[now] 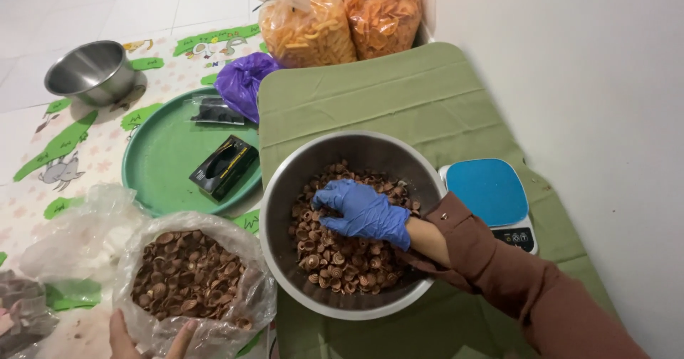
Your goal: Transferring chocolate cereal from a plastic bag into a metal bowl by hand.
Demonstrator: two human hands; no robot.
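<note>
My right hand [363,211], in a blue glove with a brown sleeve, reaches into a large steel bowl [285,181]. Its fingers curl down into the pile of brown shell-shaped snacks [342,263] that fills the bowl's bottom. My bare left hand [146,336] shows only partly at the bottom edge. It grips the near rim of a clear plastic bag [258,295] that lies open to the left of the bowl. That bag holds more of the same brown snacks [187,273].
A green cloth [399,95] lies under the bowl, with a blue-topped kitchen scale [490,191] to its right by the wall. A green tray [160,152] carries a black box [224,167]. Behind are a small steel bowl [92,70], a purple bag [244,81] and two bags of orange snacks [306,28].
</note>
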